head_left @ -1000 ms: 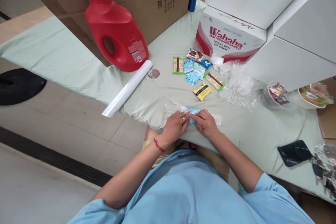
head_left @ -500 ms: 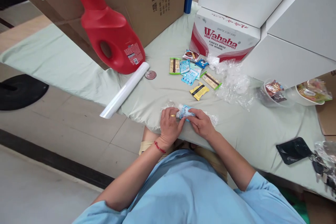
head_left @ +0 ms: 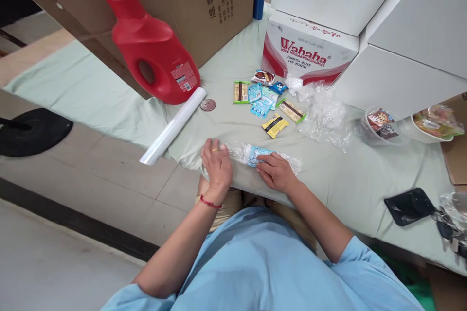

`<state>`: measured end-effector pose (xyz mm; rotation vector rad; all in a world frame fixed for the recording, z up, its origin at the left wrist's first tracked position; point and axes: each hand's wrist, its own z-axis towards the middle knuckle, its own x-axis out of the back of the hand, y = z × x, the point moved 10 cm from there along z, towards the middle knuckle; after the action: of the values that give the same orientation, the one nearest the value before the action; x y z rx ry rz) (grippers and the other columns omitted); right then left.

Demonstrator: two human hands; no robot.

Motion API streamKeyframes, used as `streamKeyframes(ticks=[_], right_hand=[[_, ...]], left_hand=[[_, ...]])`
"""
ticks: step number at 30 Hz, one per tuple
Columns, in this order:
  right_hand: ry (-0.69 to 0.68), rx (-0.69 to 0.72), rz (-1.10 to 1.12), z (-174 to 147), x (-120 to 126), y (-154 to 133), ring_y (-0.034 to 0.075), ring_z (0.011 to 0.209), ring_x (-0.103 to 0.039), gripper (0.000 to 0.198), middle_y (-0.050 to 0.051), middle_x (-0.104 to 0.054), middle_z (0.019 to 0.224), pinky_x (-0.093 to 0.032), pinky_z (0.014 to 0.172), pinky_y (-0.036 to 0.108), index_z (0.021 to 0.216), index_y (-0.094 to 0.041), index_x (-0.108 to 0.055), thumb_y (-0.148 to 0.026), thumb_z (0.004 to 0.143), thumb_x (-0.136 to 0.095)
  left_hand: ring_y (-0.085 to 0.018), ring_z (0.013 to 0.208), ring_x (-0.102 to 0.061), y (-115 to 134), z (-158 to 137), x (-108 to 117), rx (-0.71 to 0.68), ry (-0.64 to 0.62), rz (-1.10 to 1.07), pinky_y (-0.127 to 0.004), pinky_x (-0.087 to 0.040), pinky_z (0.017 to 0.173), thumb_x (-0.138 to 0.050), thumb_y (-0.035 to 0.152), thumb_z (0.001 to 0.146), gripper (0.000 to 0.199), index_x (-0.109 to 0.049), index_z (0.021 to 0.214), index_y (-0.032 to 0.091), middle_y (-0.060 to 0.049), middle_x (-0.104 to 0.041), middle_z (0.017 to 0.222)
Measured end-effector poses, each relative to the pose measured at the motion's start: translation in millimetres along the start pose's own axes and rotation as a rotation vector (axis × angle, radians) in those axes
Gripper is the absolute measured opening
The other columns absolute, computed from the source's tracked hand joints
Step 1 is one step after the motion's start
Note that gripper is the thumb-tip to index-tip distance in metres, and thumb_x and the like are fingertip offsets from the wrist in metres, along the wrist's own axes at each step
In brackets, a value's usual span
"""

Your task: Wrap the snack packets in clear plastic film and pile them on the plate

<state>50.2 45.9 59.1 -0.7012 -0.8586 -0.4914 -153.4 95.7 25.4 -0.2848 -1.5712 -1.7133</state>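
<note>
A small blue snack packet point(head_left: 251, 156) lies on a strip of clear plastic wrap point(head_left: 238, 151) near the table's front edge. My right hand point(head_left: 278, 172) has bent fingers on the packet's right part, holding it against the wrap; the fingertips are partly hidden. At the strip's left end rests my left hand point(head_left: 218, 164), palm down, its fingers stretched out over the cloth and the wrap's edge. Farther back are a yellow snack packet point(head_left: 275, 126), blue packets point(head_left: 262, 105) and two green-edged snack bars point(head_left: 241, 92).
A white roll point(head_left: 173, 126) lies to the left, close to a red jug point(head_left: 156, 58) and a round brown disc point(head_left: 208, 105). Crumpled clear plastic point(head_left: 324, 116) sits before the Wahaha box point(head_left: 310, 51). Rightward stand a clear tub point(head_left: 383, 131), a white bowl point(head_left: 434, 131) and a black pouch point(head_left: 409, 206).
My left hand has moved left, off the blue packet, to the wrap's left end. The packet now lies flatter and more exposed, with my right hand still on it.
</note>
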Motion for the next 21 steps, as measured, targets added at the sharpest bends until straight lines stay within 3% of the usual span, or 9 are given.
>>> streamKeyframes(ticks=[2, 4, 7, 9, 11, 15, 18, 21], right_hand=[[-0.006, 0.0, 0.007, 0.1, -0.6, -0.1, 0.024, 0.091, -0.058, 0.017, 0.011, -0.076, 0.121, -0.053, 0.084, 0.04, 0.101, -0.022, -0.076, -0.023, 0.104, -0.059], [-0.012, 0.002, 0.017, 0.0, -1.3, -0.1, 0.024, 0.091, -0.058, 0.018, 0.011, -0.075, 0.122, -0.052, 0.085, 0.04, 0.101, -0.022, -0.075, -0.023, 0.104, -0.058], [-0.03, -0.001, 0.047, -0.7, -4.5, 0.8, 0.024, 0.092, -0.059, 0.018, 0.012, -0.074, 0.124, -0.052, 0.087, 0.041, 0.1, -0.021, -0.075, -0.022, 0.104, -0.057], [-0.046, -0.013, 0.067, -1.2, -7.9, 2.0, 0.023, 0.093, -0.06, 0.018, 0.013, -0.073, 0.126, -0.052, 0.089, 0.041, 0.102, -0.021, -0.075, -0.021, 0.104, -0.057], [-0.054, -0.036, 0.084, -2.0, -9.8, 3.8, 0.024, 0.094, -0.061, 0.021, 0.015, -0.074, 0.121, -0.053, 0.089, 0.041, 0.107, -0.02, -0.075, -0.02, 0.104, -0.054], [-0.075, -0.144, 0.149, -8.1, -2.2, 9.5, 0.026, 0.098, -0.065, 0.028, 0.015, -0.075, 0.107, -0.057, 0.088, 0.042, 0.112, -0.016, -0.076, -0.019, 0.102, -0.049], [-0.129, -0.248, 0.279, -22.1, 13.2, 12.8, 0.026, 0.111, -0.069, 0.029, 0.013, -0.076, 0.12, -0.058, 0.098, 0.043, 0.116, -0.021, -0.076, -0.022, 0.104, -0.05], [-0.037, -0.423, 0.373, -45.0, 43.6, 28.4, 0.024, 0.114, -0.072, 0.027, 0.008, -0.078, 0.122, -0.058, 0.102, 0.041, 0.119, -0.026, -0.076, -0.032, 0.107, -0.052]], left_hand=[[-0.041, 0.158, -0.033, 4.2, 2.2, -11.4, -0.008, -0.083, 0.082, -0.063, -0.029, 0.128, -0.062, 0.047, 0.095, 0.037, -0.066, 0.117, 0.017, -0.021, -0.053, 0.156], [-0.043, 0.151, -0.042, 11.2, 2.9, -15.3, -0.035, -0.124, 0.081, -0.063, -0.035, 0.124, -0.075, 0.038, 0.082, 0.028, -0.067, 0.099, 0.019, -0.02, -0.06, 0.146], [-0.03, 0.117, -0.067, 33.0, -1.7, -10.6, -0.124, -0.137, -0.093, -0.049, -0.054, 0.107, -0.067, 0.023, 0.081, 0.008, -0.063, 0.088, 0.022, -0.011, -0.07, 0.116], [-0.023, 0.101, -0.07, 57.1, -11.9, -7.6, -0.233, -0.158, -0.2, -0.04, -0.058, 0.095, -0.06, 0.016, 0.083, 0.01, -0.063, 0.09, 0.023, -0.006, -0.07, 0.103], [-0.02, 0.097, -0.07, 84.6, -28.8, -11.1, -0.37, -0.226, -0.246, -0.036, -0.059, 0.091, -0.056, 0.009, 0.084, 0.018, -0.063, 0.092, 0.023, -0.004, -0.072, 0.099], [-0.022, 0.114, -0.071, 117.4, -66.7, -23.9, -0.596, -0.354, -0.249, -0.04, -0.058, 0.104, -0.053, 0.011, 0.094, 0.025, -0.068, 0.111, 0.021, -0.009, -0.077, 0.117], [-0.024, 0.134, -0.065, 116.0, -89.5, -36.1, -0.716, -0.425, -0.17, -0.044, -0.054, 0.114, -0.051, 0.017, 0.101, 0.037, -0.064, 0.136, 0.018, -0.013, -0.072, 0.139], [-0.026, 0.147, -0.056, 105.8, -107.7, -50.1, -0.819, -0.463, -0.016, -0.047, -0.05, 0.119, -0.05, 0.018, 0.102, 0.048, -0.057, 0.15, 0.017, -0.014, -0.064, 0.152]])
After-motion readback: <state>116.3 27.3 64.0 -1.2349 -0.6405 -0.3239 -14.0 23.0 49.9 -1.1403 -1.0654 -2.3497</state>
